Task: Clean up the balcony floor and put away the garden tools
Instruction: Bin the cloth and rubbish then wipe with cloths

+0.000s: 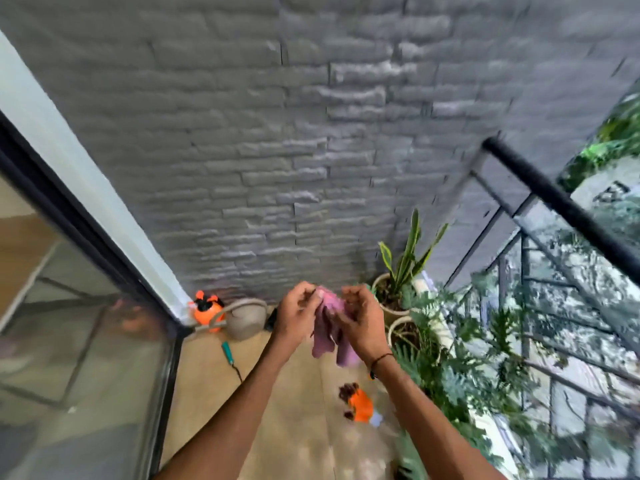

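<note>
Both of my hands hold pink garden gloves (329,336) up in front of me, above the tan balcony floor (277,410). My left hand (298,315) pinches the gloves' top edge from the left. My right hand (360,322) grips them from the right, and the glove fingers hang down between my wrists. On the floor below lies an orange hand tool (360,405) beside a small heap of dark soil (348,393). A teal-handled tool (230,355) lies on the floor further left.
An orange pump sprayer (207,311) and an upside-down grey pot (246,318) stand against the grey brick wall. Potted plants (401,271) line the right side along a black railing (561,202). A glass sliding door (86,341) bounds the left.
</note>
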